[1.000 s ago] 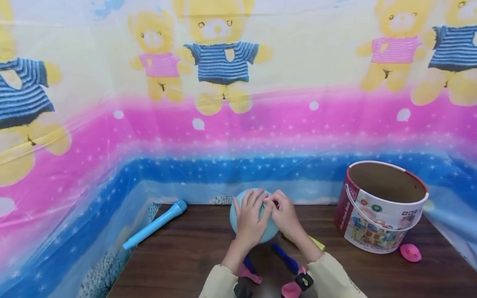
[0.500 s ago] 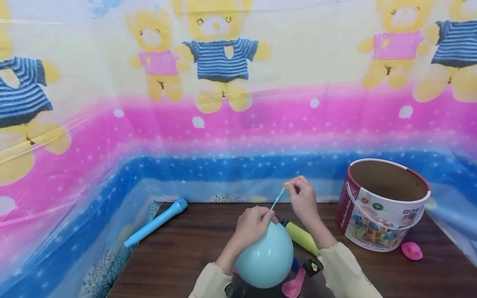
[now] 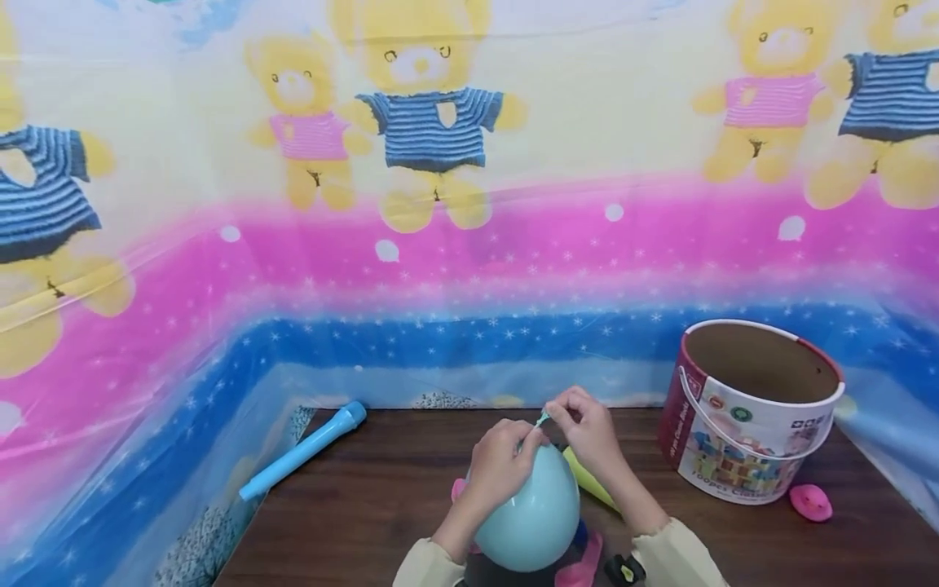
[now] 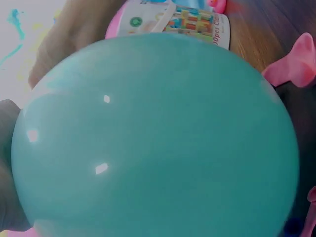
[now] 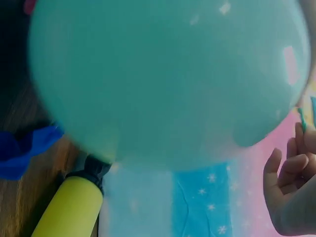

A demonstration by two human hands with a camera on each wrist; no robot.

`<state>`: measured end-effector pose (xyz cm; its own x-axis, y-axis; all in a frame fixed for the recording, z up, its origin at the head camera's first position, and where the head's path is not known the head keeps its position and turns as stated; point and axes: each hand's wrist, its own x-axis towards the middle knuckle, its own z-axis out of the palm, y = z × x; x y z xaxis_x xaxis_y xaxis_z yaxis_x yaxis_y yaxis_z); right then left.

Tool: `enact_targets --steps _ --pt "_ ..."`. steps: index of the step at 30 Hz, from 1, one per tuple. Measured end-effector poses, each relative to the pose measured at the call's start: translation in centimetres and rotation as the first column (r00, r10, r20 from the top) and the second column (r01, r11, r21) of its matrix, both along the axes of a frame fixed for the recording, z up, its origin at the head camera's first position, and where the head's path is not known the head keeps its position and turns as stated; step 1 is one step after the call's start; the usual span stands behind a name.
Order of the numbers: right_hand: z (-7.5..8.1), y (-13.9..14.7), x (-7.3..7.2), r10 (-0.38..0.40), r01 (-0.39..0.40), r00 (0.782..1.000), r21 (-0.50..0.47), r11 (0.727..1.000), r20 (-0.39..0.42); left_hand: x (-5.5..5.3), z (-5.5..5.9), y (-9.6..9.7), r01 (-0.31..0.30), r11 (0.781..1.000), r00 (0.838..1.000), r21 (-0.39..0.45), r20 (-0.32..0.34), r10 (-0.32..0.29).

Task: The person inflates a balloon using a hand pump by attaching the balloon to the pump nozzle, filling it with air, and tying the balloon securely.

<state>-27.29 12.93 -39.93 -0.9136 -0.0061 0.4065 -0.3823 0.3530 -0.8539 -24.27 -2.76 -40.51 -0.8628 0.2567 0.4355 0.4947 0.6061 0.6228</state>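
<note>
A round, inflated teal balloon (image 3: 531, 522) is between my hands, its neck stretched up and to the right. My left hand (image 3: 502, 465) grips the base of the neck, its fingers curled at the balloon's top. With thumb and fingertips, my right hand (image 3: 587, 432) pinches the tip of the thin neck just above. In the left wrist view the balloon (image 4: 163, 138) fills most of the picture and hides the neck. The right wrist view has the balloon (image 5: 168, 79) overhead, and the pinching right hand (image 5: 296, 182) at the right edge.
A yellow-green balloon pump (image 5: 69, 210) with a black nozzle lies behind the balloon. Uninflated pink (image 3: 583, 562) and blue balloons (image 5: 24, 148) lie nearby. A light-blue tube (image 3: 301, 452) lies left. On the right stand a cardboard bucket (image 3: 748, 448) and a small pink toy (image 3: 810, 502).
The balloon has swung from behind the hands to below them. Its neck was drawn out long half a second ago; now the right hand is lower and closer to the left.
</note>
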Motion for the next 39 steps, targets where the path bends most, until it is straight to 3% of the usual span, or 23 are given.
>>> enact_targets --steps 5,15,20,27,33,39 --pt "-0.5 -0.3 1.5 0.087 -0.085 0.996 -0.075 0.993 0.02 -0.2 0.1 0.5 0.021 0.999 1.0 0.049 0.014 -0.022" --pt "-1.7 0.2 1.4 0.181 -0.181 0.983 0.0 0.984 -0.01 -0.4 -0.3 -0.3 0.031 0.998 0.999 0.05 -0.014 -0.031" --pt "-2.6 1.0 1.2 0.118 -0.12 0.992 0.056 0.991 0.032 -0.6 -0.7 -1.7 0.009 0.998 1.0 0.062 0.005 -0.009" --pt "-5.0 3.8 0.6 0.065 -0.068 0.998 0.141 0.988 0.026 -1.1 -1.1 -4.7 -0.042 0.992 0.999 0.12 0.027 0.039" --pt "-6.7 6.1 0.0 0.018 -0.042 0.993 0.203 0.978 0.118 -1.7 -1.3 -7.1 -0.105 0.981 0.994 0.161 0.037 0.1" --pt "-7.9 7.6 -0.3 -0.029 -0.02 0.98 0.243 0.97 0.196 -2.2 -0.3 -9.7 -0.183 0.963 0.982 0.197 -0.007 0.188"
